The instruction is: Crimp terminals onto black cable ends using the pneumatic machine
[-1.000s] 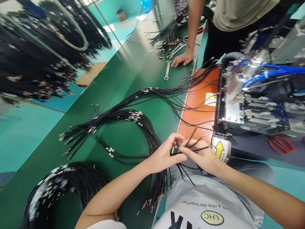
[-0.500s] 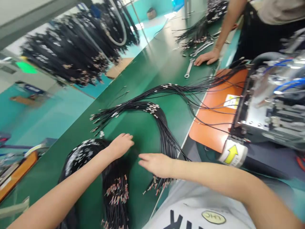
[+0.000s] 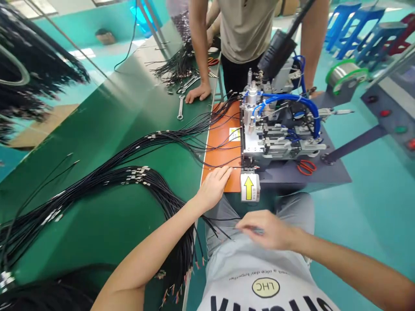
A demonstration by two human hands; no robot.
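My left hand (image 3: 214, 188) lies over the orange plate (image 3: 218, 151), palm down with fingers stretched toward the machine. Its fingertips are right beside a thin black cable that runs into the machine's front; contact is unclear. Lower right, above my lap, my right hand (image 3: 269, 229) is closed in a pinch on a black cable (image 3: 223, 219) that leads from the bundle. That cable bundle (image 3: 162, 194), with white tags and stripped coloured ends, bends over the table edge. A second, longer cable bundle (image 3: 129, 151) stretches from the table onto the orange plate.
The metal machine (image 3: 279, 134) with blue hoses stands ahead, a white cylinder (image 3: 250, 188) with a yellow arrow before it. Red-handled scissors (image 3: 306, 167) and a solder wire spool (image 3: 346, 77) are right. A co-worker's hand (image 3: 198, 93) rests near a wrench (image 3: 180, 108).
My view has turned right toward the machine. My left hand has moved from the table to the orange plate; my right hand has taken hold of a black cable.
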